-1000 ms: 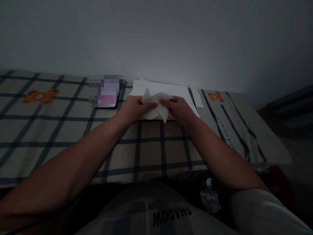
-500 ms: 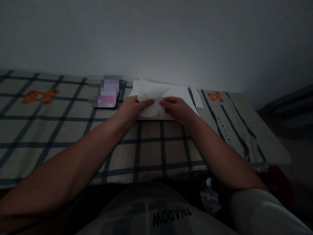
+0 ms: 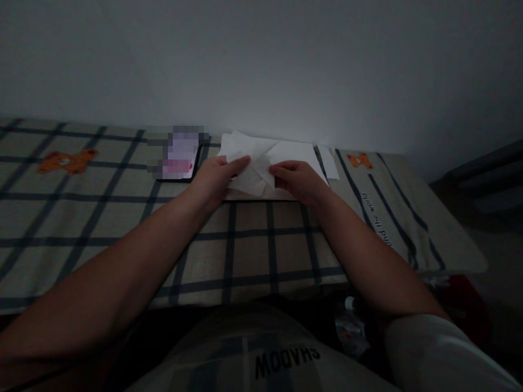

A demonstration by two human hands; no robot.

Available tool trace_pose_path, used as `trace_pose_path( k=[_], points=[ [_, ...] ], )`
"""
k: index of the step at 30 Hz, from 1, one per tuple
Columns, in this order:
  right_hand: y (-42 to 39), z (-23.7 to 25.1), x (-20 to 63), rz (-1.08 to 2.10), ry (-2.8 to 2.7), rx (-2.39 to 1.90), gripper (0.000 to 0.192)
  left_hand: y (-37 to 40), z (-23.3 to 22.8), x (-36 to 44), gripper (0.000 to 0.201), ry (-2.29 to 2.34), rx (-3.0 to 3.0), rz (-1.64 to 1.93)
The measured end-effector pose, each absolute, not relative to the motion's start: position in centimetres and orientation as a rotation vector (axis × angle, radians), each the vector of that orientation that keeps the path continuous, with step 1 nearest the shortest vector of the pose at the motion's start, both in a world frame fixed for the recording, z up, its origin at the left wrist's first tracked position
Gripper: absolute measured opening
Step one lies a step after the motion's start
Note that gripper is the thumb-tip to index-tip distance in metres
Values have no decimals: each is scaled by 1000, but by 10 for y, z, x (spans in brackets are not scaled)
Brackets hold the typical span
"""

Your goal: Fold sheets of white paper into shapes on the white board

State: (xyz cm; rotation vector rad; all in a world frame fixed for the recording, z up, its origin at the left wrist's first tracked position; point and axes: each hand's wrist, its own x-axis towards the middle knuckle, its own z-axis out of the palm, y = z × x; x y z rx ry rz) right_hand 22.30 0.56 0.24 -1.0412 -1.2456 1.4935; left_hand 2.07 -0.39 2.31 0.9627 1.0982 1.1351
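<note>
A thin, folded white sheet of paper (image 3: 249, 177) is held up between my two hands, its corners pointing several ways. My left hand (image 3: 216, 177) pinches its left side, with the thumb lying on top. At the opposite side, the fingertips and thumb of my right hand (image 3: 296, 177) close on a corner of the same sheet. Beneath both hands lies a flat white sheet (image 3: 298, 155) on the checked cloth. The fingers under the folded paper are partly hidden.
A phone (image 3: 180, 155), its screen blurred, lies left of my hands on the checked tablecloth (image 3: 253, 245). A narrow white paper strip (image 3: 328, 162) is at the right. Behind rises a pale wall (image 3: 261, 71). Below the table edge is a clear plastic bottle (image 3: 351, 326).
My hands have drawn slightly apart, the left one shifting left. The folded paper's front flaps have spread, and its fold lies differently between the fingers.
</note>
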Motion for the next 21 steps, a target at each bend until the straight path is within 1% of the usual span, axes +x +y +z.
trace_pose_path(
  k=[5, 12, 17, 21],
  points=[
    [7, 2, 225, 1464, -1232, -1060, 26, 3, 25, 15, 22, 1132, 1007, 1326],
    [8, 5, 225, 1466, -1249, -1107, 23, 7, 23, 16, 35, 1224, 1098, 1345],
    [7, 6, 224, 1447, -1193, -1040, 28, 11, 18, 14, 34, 1100, 1025, 1281],
    [7, 6, 222, 1415, -1111, -1018, 31, 7, 23, 17, 21, 1064, 1121, 1256]
  ],
)
